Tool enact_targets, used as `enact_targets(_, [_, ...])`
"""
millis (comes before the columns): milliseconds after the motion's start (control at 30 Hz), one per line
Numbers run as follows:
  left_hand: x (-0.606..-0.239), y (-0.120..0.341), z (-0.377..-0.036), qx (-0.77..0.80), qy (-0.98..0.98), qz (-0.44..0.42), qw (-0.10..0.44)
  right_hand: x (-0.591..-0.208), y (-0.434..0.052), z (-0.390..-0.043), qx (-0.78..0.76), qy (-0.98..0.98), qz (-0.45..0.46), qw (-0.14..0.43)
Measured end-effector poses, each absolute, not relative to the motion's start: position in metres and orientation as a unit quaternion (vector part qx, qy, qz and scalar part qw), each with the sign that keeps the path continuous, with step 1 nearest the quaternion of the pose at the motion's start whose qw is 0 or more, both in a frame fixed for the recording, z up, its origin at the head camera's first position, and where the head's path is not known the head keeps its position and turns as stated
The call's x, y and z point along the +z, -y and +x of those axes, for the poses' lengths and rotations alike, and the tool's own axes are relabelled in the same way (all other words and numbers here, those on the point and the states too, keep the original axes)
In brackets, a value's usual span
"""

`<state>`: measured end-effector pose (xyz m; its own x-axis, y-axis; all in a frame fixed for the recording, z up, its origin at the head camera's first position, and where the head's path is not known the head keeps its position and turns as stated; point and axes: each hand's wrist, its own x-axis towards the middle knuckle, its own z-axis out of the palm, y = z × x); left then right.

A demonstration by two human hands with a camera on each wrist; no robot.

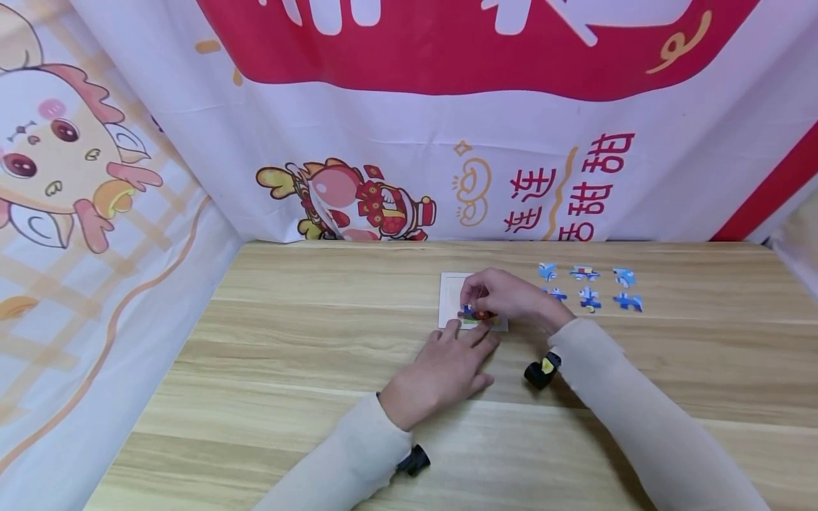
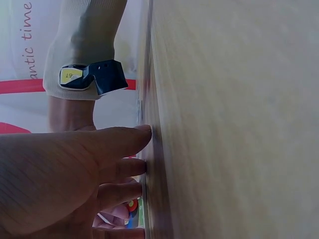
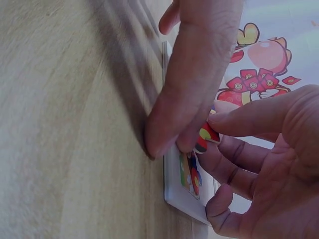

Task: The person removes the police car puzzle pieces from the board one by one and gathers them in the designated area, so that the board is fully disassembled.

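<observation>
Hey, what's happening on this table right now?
A person is working on a small jigsaw at a wooden table. The left hand lies flat with its fingertips at the near edge of a white puzzle tray, steadying it. The right hand pinches a colourful puzzle piece over the tray's lower part, where some picture already shows. Six loose blue pieces lie in two rows to the right of the tray, untouched.

Even, bright light fills the head view, with soft shadows under both arms on the table [image 1: 287,341]. Backdrop edges bow outward. Both wrist views are soft and blurred up close.
</observation>
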<state>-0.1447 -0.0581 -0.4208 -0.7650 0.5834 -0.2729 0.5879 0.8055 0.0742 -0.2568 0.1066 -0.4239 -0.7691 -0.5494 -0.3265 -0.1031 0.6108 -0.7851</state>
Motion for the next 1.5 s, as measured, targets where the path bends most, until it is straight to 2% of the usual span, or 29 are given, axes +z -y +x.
enact_targets(433, [-0.418,0.064,-0.151,0.029,-0.935,0.319,0.15,-0.423,-0.12,-0.255,-0.414,-0.864,-0.19,0.213])
enact_targets(700, [-0.415,0.069,-0.157,0.064,-0.935,0.312,0.153,-0.418,-0.147,-0.255,-0.416,-0.875,-0.19,0.161])
enact_targets(1067, [-0.414,0.088,-0.181,0.103,-0.95,0.264,0.132,-0.417,-0.207,-0.24,-0.395,-0.883,-0.17,0.19])
enact_targets(1267, [-0.419,0.089,-0.19,0.103,-0.95,0.266,0.129,-0.416,-0.239,-0.228,-0.372,-0.893,-0.166,0.19])
enact_targets(1500, [-0.42,0.087,-0.195,0.104,-0.95,0.274,0.112,-0.418,-0.266,-0.225,-0.365,-0.889,-0.171,0.216])
